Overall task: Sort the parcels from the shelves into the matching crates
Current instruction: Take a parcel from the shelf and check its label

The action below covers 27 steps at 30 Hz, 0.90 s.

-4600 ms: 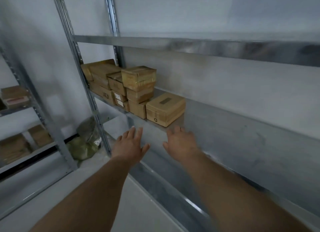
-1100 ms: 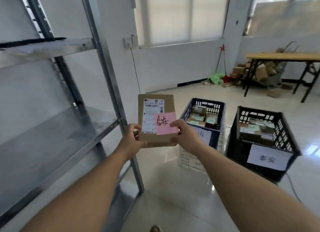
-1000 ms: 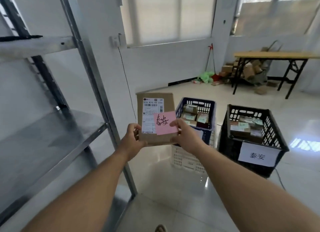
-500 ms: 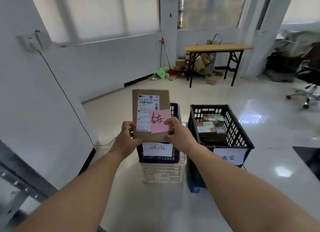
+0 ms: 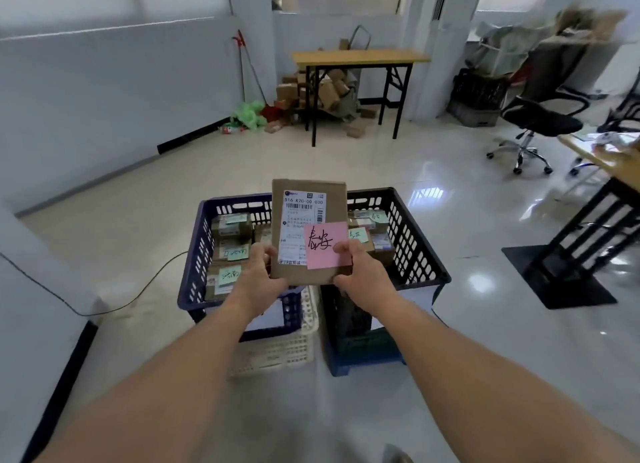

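Holding a flat brown cardboard parcel [image 5: 335, 206] upright in both hands, a person stands over two plastic crates on a glossy pale floor. The left hand [image 5: 258, 275] grips the parcel's lower left edge and the right hand [image 5: 358, 272] grips its lower right corner. The fingers of both hands are clamped on the parcel. The right thumb presses a pink sticky note [image 5: 325, 251] with handwritten characters against the white shipping label [image 5: 298, 220].

Just beyond the parcel, side by side, sit a dark blue slatted crate [image 5: 194, 254] on the left, resting on a white crate [image 5: 284, 355], and a black slatted crate [image 5: 412, 241] on the right. Both contain small brown boxes [image 5: 230, 228] with green notes. The forearms mostly hide the crates' front labels.

The step in hand seems to be reading the note and choosing a crate. The pink note's characters look like those on a green note [image 5: 358, 234] in the black crate, not like those in the blue one. The right crate is therefore the likely match. To do this well, swing the parcel right and lower it flat onto the boxes already there. Keep the thumb on the note until release so it does not peel off.
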Motion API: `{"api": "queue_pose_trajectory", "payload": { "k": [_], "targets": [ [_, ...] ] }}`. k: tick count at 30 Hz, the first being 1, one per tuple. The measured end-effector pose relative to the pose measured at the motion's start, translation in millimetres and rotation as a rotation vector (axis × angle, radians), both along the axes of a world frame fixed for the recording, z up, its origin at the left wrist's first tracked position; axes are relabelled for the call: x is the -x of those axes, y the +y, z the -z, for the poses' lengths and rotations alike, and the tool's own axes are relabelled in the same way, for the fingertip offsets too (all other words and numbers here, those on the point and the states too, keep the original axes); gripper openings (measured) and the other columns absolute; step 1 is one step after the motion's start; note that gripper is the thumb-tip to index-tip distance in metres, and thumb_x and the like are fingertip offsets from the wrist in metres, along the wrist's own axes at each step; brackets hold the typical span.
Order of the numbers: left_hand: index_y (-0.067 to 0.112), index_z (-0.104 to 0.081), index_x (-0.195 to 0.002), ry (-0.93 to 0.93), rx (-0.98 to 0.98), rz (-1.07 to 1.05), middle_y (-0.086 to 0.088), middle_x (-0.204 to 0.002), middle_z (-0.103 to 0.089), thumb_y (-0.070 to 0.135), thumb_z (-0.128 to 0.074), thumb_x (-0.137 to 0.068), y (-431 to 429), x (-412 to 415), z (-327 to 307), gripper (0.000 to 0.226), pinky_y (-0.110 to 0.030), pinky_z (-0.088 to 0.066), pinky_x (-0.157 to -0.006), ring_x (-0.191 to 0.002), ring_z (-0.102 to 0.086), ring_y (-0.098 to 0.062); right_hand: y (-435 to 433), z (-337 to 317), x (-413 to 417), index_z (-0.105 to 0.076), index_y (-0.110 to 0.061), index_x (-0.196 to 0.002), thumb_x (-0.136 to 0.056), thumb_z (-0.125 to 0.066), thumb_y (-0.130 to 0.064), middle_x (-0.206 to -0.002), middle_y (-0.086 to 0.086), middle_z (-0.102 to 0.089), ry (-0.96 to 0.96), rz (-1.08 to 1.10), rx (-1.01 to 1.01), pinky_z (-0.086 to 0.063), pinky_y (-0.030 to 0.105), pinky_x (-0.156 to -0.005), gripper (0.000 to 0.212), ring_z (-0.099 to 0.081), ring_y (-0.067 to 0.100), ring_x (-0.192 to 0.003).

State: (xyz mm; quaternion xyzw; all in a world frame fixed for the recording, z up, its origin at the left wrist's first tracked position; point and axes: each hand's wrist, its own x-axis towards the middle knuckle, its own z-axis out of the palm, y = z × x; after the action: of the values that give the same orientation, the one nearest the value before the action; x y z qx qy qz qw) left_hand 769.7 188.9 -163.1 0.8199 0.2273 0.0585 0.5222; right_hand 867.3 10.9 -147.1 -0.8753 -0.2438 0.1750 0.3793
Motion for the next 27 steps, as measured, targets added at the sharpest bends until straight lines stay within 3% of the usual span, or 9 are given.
{"api": "queue_pose_trajectory", "payload": {
  "k": [4, 10, 16, 18, 20, 23, 27],
  "targets": [
    [0.040, -0.033, -0.098, 0.041, 0.005, 0.010, -0.004, -0.111, -0.059, 0.015, -0.065, -0.074, -23.1, -64.6, 15.9, 0.048, -0.052, -0.052, -0.088, -0.097, -0.062, -0.028, -25.3, 18.2, -65.3, -0.043, -0.025, -0.124, -0.086, -0.062, -0.005, -0.125, 0.005, -0.055, 0.011, 0.004, 0.027, -0.046, 0.029, -0.081, 0.047, -0.055, 0.021, -0.095],
    [0.019, -0.031, -0.111, 0.169, -0.009, -0.038, -0.002, -0.110, -0.053, 0.001, -0.060, -0.086, -69.2, -167.2, 43.6, 0.042, -0.047, -0.049, -0.087, -0.097, -0.059, -0.029, -60.6, 51.9, -175.8, -0.043, -0.027, -0.121, -0.085, -0.062, -0.004, -0.123, 0.001, -0.055, 0.040, -0.051, 0.066, -0.045, 0.027, -0.077, 0.046, -0.055, 0.019, -0.092],
    [0.029, -0.030, -0.103, 0.316, -0.003, -0.040, -0.006, -0.119, -0.052, 0.005, -0.062, -0.084, -105.2, -238.4, 80.1, 0.045, -0.047, -0.052, -0.087, -0.099, -0.059, -0.028, -91.9, 92.7, -260.0, -0.044, -0.024, -0.121, -0.084, -0.062, -0.003, -0.128, 0.001, -0.053, 0.095, -0.126, 0.147, -0.048, 0.029, -0.086, 0.045, -0.053, 0.017, -0.100],
    [0.028, -0.030, -0.107, 0.370, 0.011, -0.042, 0.000, -0.120, -0.049, 0.003, -0.062, -0.085, -112.6, -254.7, 94.5, 0.046, -0.039, -0.052, -0.086, -0.100, -0.057, -0.024, -95.9, 109.6, -278.6, -0.044, -0.022, -0.122, -0.084, -0.062, -0.005, -0.131, 0.003, -0.052, 0.101, -0.165, 0.185, -0.046, 0.027, -0.086, 0.045, -0.052, 0.017, -0.104],
    [0.029, -0.027, -0.119, 0.422, 0.027, -0.024, 0.001, -0.116, -0.048, 0.003, -0.062, -0.086, -116.8, -267.3, 108.2, 0.055, -0.034, -0.052, -0.086, -0.099, -0.057, -0.020, -97.8, 127.8, -293.2, -0.044, -0.024, -0.123, -0.084, -0.062, -0.007, -0.131, 0.004, -0.050, 0.124, -0.187, 0.222, -0.047, 0.029, -0.087, 0.046, -0.052, 0.020, -0.108],
    [0.041, -0.009, -0.143, 0.495, 0.037, 0.009, 0.002, -0.117, -0.050, 0.006, -0.064, -0.085, -117.1, -282.3, 128.8, 0.086, -0.040, -0.051, -0.093, -0.105, -0.057, -0.021, -97.7, 155.0, -310.6, -0.043, -0.025, -0.125, -0.084, -0.063, -0.009, -0.132, 0.005, -0.049, 0.172, -0.213, 0.267, -0.050, 0.032, -0.088, 0.049, -0.053, 0.022, -0.108],
    [0.042, 0.008, -0.149, 0.580, 0.098, 0.027, 0.003, -0.125, -0.052, 0.007, -0.067, -0.084, -110.6, -298.1, 161.6, 0.105, -0.038, -0.050, -0.093, -0.104, -0.056, -0.017, -92.2, 190.0, -326.8, -0.042, -0.027, -0.130, -0.085, -0.064, -0.010, -0.131, 0.004, -0.048, 0.225, -0.258, 0.330, -0.051, 0.030, -0.086, 0.053, -0.055, 0.021, -0.104]
  ]
}}
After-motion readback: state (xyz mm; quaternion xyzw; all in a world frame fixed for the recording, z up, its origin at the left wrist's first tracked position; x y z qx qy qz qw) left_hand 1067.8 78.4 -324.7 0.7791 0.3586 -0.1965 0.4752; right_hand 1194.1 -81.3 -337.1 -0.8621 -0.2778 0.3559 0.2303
